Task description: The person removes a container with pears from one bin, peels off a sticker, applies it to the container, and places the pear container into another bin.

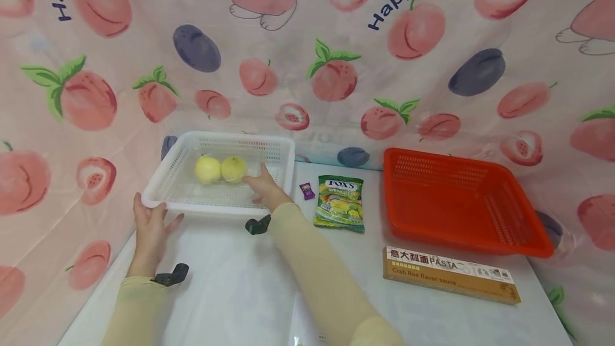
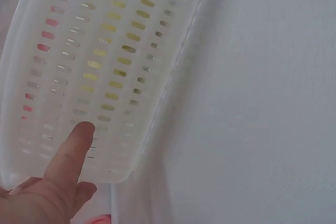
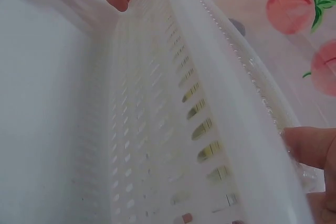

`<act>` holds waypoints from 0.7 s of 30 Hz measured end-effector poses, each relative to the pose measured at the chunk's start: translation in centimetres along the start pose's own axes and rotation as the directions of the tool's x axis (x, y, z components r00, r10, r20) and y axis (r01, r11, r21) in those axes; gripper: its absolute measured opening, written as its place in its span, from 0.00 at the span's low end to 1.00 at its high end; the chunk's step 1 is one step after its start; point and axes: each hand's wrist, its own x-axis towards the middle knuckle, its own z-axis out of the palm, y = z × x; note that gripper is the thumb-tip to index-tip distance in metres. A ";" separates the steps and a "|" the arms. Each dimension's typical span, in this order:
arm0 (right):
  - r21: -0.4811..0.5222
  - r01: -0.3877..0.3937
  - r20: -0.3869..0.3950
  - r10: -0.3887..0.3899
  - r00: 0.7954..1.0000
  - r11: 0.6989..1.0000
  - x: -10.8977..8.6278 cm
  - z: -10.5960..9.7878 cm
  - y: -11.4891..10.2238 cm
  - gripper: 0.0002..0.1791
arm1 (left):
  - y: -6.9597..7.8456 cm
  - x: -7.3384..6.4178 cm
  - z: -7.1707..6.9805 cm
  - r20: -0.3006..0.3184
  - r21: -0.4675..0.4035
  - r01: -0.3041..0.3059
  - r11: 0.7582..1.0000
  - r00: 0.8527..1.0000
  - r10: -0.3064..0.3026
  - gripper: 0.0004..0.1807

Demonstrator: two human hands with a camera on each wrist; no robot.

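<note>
A white plastic basket (image 1: pixel 216 208) with slotted walls stands at the back left. Inside it, a clear plastic package (image 1: pixel 216 194) holds two round yellow fruits (image 1: pixel 208 169). My left hand (image 1: pixel 150 228) grips the basket's front left corner; in the left wrist view its thumb (image 2: pixel 73 153) lies along the slotted wall. Reaching over the front rim, my right hand (image 1: pixel 266 188) holds the package at its right side, beside the nearer fruit. In the right wrist view, fingers (image 3: pixel 310 148) meet the clear plastic's edge above the rim.
Right of the basket lie a small purple packet (image 1: pixel 307 191) and a green FOX'S candy bag (image 1: pixel 340 203). A red basket (image 1: pixel 399 196) stands at the right, with a brown pasta box (image 1: pixel 451 276) in front. A fruit-print cloth (image 1: pixel 298 68) hangs behind the table.
</note>
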 end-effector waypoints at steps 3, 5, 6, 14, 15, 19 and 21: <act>0.046 -0.018 0.003 0.018 1.000 0.999 0.1 0.1 0.0 0.49 | 0.0 0.0 0.3 -0.032 -0.032 0.012 0.999 0.999 -0.013 0.40; 0.074 -0.029 0.001 0.029 1.000 0.997 0.2 0.1 0.0 0.49 | 0.0 0.1 0.5 -0.050 -0.059 0.013 0.998 0.999 -0.016 0.40; 0.088 -0.033 -0.001 0.033 0.999 0.996 0.2 0.1 0.0 0.49 | 0.0 0.1 0.6 -0.057 -0.069 0.012 0.998 0.998 -0.016 0.40; 0.134 -0.010 -0.014 0.012 1.000 0.991 0.1 0.2 0.0 0.47 | -0.1 0.0 0.9 -0.062 -0.078 -0.005 0.997 0.998 0.000 0.39; 0.139 -0.006 -0.015 0.009 1.000 0.990 0.1 0.2 0.0 0.47 | -0.1 0.0 0.9 -0.064 -0.077 -0.006 0.997 0.998 0.001 0.39; 0.145 0.002 -0.039 0.003 0.999 0.989 -0.1 0.4 0.0 0.45 | -0.2 0.2 0.9 -0.070 -0.096 -0.007 0.995 0.998 0.000 0.39; 0.135 0.008 -0.057 0.000 0.998 0.991 -0.1 0.6 0.0 0.44 | -0.2 0.3 0.8 -0.073 -0.114 -0.006 0.994 0.997 -0.002 0.39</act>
